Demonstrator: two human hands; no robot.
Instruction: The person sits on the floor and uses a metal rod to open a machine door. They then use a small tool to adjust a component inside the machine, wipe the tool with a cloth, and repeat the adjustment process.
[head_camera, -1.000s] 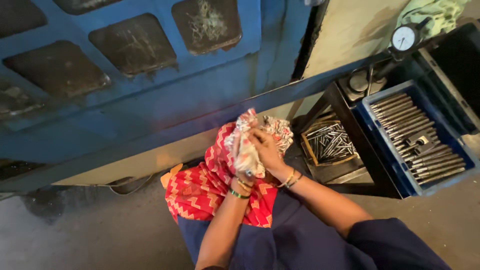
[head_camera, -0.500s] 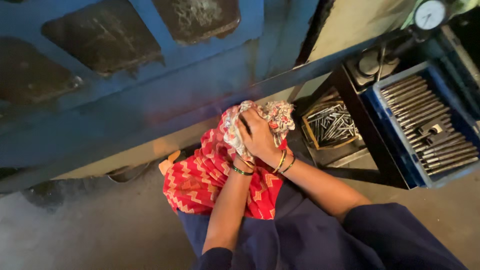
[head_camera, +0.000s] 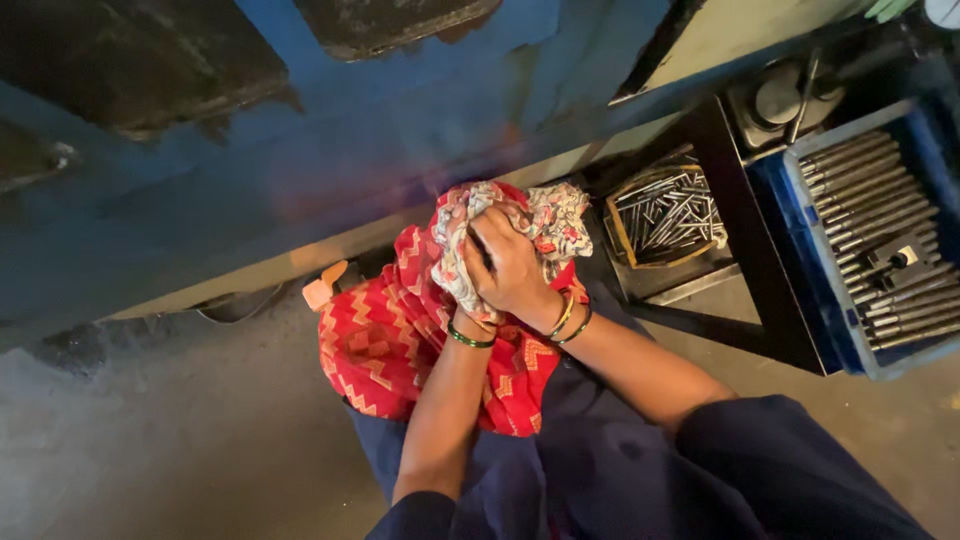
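We see our two hands pressed together in the middle of the view, working a crumpled patterned rag of pale cloth with reddish and grey print. Our right hand lies on top, its fingers curled shut around the bunched cloth. Our left hand sits under and to the left of it, mostly hidden by the rag and by the right hand; what shows of it is wrapped in the cloth, so it seems to be clutching the rag too, though we cannot tell exactly how its fingers lie. The rag bulges out to the far side and to the right of our hands.

A green bangle circles our left wrist, and thin gold and green bangles our right. Beneath our hands hangs a red garment with a zigzag pattern, and nearer to us a dark blue overcoat covers our arms and body.

Beyond our hands runs the worn blue body of a machine. To the right stands a dark metal rack holding a tray of loose metal pins. Further right, a blue crate holds rows of long metal rods. Below lies a grey concrete floor.
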